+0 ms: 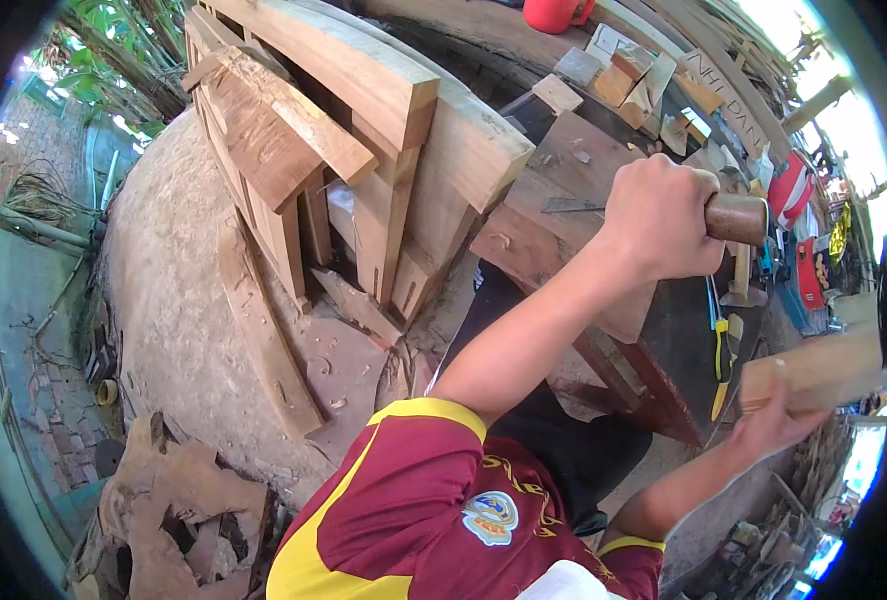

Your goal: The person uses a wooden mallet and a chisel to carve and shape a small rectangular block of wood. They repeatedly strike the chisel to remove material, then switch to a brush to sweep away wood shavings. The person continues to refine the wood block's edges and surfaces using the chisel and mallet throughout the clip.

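Note:
My left hand (659, 215) is closed around a wooden tool handle (739, 220). A narrow metal blade (574, 205) shows left of that hand over a brown wooden board (524, 240); whether it joins the handle I cannot tell. At the lower right my right hand (784, 420) grips a blurred pale wooden block (829, 360), like a mallet head. Beside it a tool with a yellow-and-black handle (721, 380) lies on a dark surface.
Stacked timber pieces (384, 90) stand at upper left, beside a large pale rough slab (154, 290). Wood offcuts (624, 75), a red mug (549, 12) and assorted tools (809, 270) lie at top and right. A gnarled wood piece (154, 510) lies lower left.

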Demonstrator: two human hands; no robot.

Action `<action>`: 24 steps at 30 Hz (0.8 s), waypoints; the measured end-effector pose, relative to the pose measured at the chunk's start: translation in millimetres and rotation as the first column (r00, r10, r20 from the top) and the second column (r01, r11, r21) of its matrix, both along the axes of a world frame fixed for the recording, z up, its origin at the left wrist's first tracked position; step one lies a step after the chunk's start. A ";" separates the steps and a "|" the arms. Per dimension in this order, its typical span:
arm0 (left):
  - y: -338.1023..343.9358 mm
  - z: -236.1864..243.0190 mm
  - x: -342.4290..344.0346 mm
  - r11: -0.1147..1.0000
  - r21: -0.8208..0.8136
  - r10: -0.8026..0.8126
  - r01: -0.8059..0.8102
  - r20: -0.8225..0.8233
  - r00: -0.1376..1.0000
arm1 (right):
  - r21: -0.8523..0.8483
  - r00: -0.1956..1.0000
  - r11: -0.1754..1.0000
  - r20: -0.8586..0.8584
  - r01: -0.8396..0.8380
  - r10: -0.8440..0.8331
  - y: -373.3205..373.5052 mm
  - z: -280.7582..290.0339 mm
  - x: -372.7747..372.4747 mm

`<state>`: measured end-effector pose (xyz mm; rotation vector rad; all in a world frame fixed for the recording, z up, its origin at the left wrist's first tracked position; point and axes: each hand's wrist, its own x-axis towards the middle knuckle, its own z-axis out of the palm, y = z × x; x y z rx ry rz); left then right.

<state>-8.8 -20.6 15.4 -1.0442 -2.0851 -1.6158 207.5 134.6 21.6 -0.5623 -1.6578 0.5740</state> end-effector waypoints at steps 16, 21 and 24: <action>1.4 -4.7 1.0 0.997 -0.073 0.007 -0.011 -0.053 0.999 | -0.089 0.887 0.996 -0.460 0.001 -0.042 -33.4 -21.6 -37.6; 4.9 -9.5 3.4 0.993 -0.120 0.010 -0.015 -0.049 0.999 | 0.184 0.900 0.977 0.436 -0.108 0.017 -35.6 -67.1 -3.0; 9.3 -13.0 4.0 0.990 -0.140 0.003 -0.011 -0.056 0.998 | -0.077 0.996 0.997 0.091 0.022 -0.015 -26.4 -47.3 6.6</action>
